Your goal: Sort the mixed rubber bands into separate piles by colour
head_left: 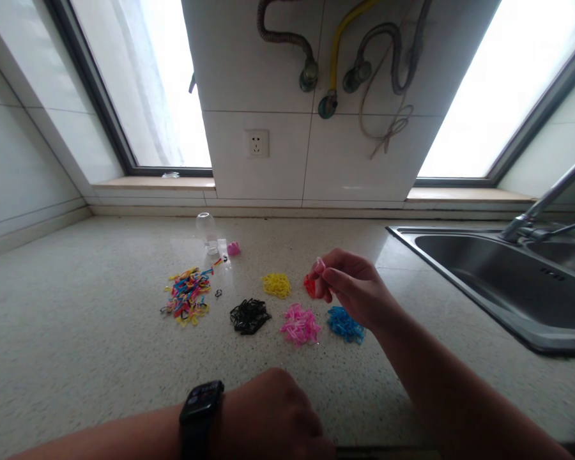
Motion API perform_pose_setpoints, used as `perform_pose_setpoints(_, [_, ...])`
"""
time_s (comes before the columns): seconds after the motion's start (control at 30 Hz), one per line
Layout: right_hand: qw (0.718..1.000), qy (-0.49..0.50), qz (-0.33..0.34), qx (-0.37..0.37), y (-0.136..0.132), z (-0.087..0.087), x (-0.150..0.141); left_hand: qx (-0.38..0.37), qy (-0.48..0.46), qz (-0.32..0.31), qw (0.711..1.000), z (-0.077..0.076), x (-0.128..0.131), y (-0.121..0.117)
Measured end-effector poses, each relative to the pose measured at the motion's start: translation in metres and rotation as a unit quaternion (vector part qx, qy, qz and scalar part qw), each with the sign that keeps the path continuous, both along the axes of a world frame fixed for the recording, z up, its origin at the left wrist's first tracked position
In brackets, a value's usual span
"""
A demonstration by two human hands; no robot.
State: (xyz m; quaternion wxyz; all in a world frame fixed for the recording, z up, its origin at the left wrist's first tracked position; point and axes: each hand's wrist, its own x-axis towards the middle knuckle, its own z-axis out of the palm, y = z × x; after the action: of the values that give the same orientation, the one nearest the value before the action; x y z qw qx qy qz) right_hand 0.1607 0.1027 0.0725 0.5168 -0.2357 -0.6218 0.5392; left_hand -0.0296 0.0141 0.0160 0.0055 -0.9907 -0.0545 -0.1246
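Note:
My right hand is closed in a pinch above the counter, with a small pink rubber band between thumb and fingers. Behind its fingertips lies a pile of red rubber bands, partly hidden. Close by are piles of yellow bands, black bands, pink bands and blue bands. A mixed, multicoloured heap spreads out farther left. My left hand, below a black wristwatch, is curled at the counter's front edge; its palm is hidden, so any contents cannot be seen.
A clear plastic bottle stands at the back left, beside a pink cap. One dark band lies apart from the mixed heap. On the right is a steel sink with a faucet. The tiled wall closes off the back.

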Motion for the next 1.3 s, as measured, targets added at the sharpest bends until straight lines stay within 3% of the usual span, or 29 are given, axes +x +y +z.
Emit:
perform_pose_setpoints(0.73, [0.996, 0.008, -0.086, 0.025, 0.0019, 0.0034, -0.0023, -0.012, 0.010, 0.005, 1.000, 0.0025, 0.0004, -0.0015])
perform_pose_setpoints(1.3, [0.995, 0.001, -0.088, 0.047, 0.0034, 0.0004, 0.0004, -0.022, 0.000, -0.002, 1.000, 0.0029, 0.0005, -0.0013])
